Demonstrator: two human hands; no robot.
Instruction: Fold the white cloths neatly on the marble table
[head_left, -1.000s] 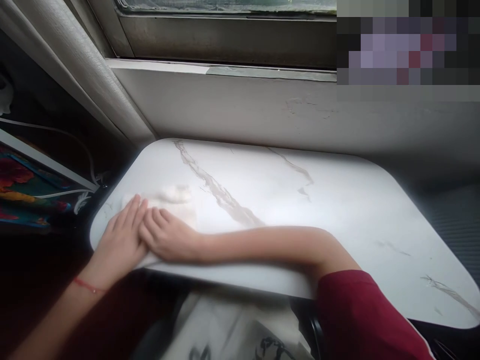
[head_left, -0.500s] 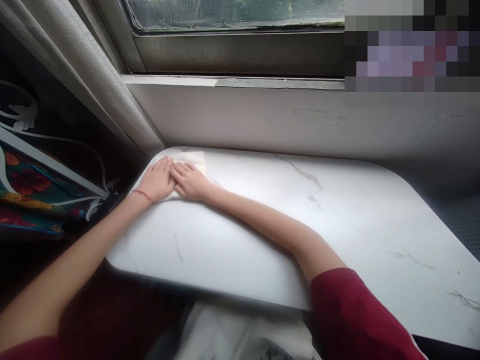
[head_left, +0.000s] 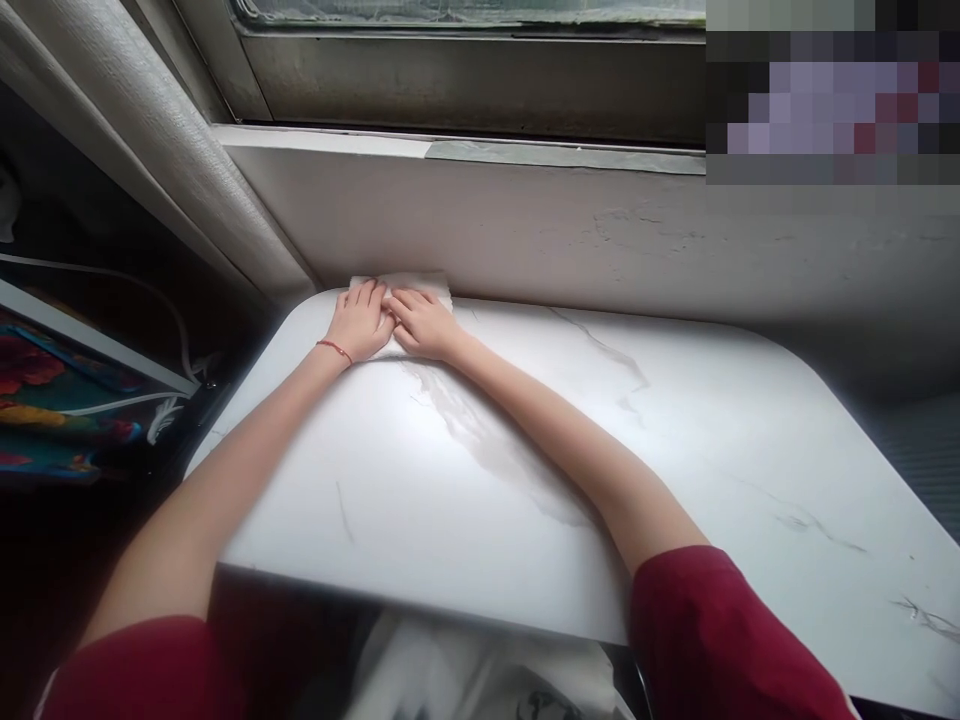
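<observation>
A white cloth (head_left: 411,283) with a wavy right edge lies at the back edge of a white marble-patterned table (head_left: 300,490), its far side reaching up to the wall. Both hands press on it side by side. My left hand (head_left: 360,322), with a thin red band at the wrist, rests flat on the cloth's left part, fingers pointing away from me. My right hand (head_left: 421,325) lies on the right part, fingers extended toward the left hand and touching it. Much of the cloth is hidden under the palms.
A wall (head_left: 525,230) with a window ledge (head_left: 360,143) runs behind the table. A pale curtain (head_left: 172,130) hangs at the left, beside a white metal frame (head_left: 97,340) and a colourful floral fabric (head_left: 45,400). Below the front edge is a whitish bag-like thing (head_left: 480,670).
Both hands have slid the cloth right and away from me, from the table's left corner to its back edge. The view has shifted slightly.
</observation>
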